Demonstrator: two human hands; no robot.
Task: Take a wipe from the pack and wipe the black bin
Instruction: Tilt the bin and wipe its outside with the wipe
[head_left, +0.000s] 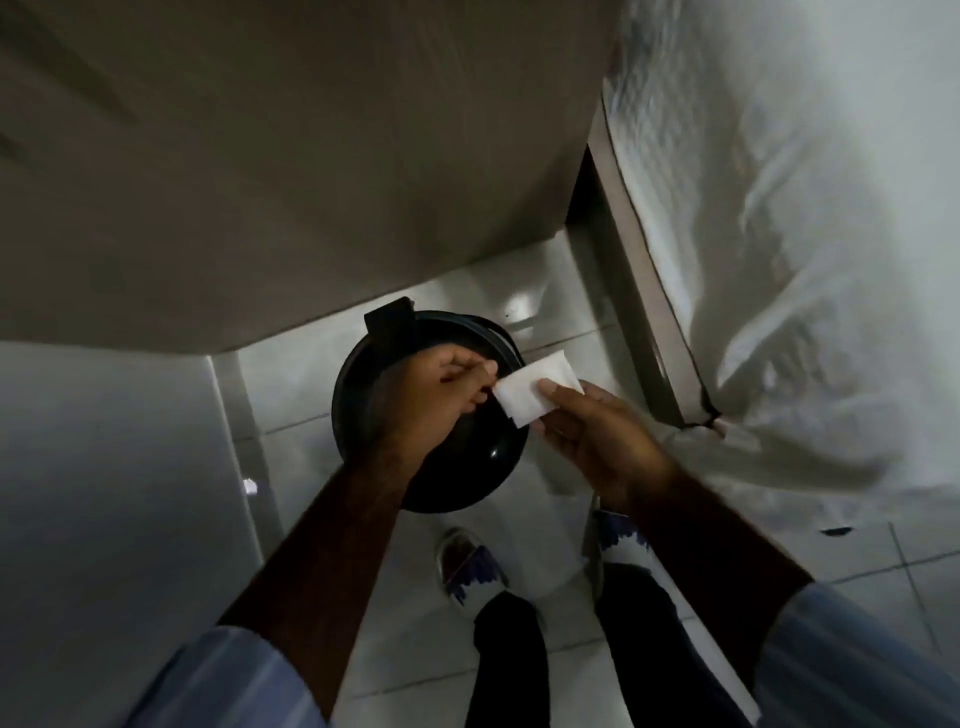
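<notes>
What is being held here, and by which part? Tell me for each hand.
Both hands hold one white wipe above the black bin. The right hand pinches its near right side under the thumb; the left hand pinches its left edge with its fingertips.

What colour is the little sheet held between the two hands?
White, plain; the wipe shows clearly in the head view, above the black bin.

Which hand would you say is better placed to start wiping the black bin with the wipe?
Probably the left hand. It pinches one edge of the wipe directly above the black bin, while the right hand holds the other edge off to the bin's side.
</notes>
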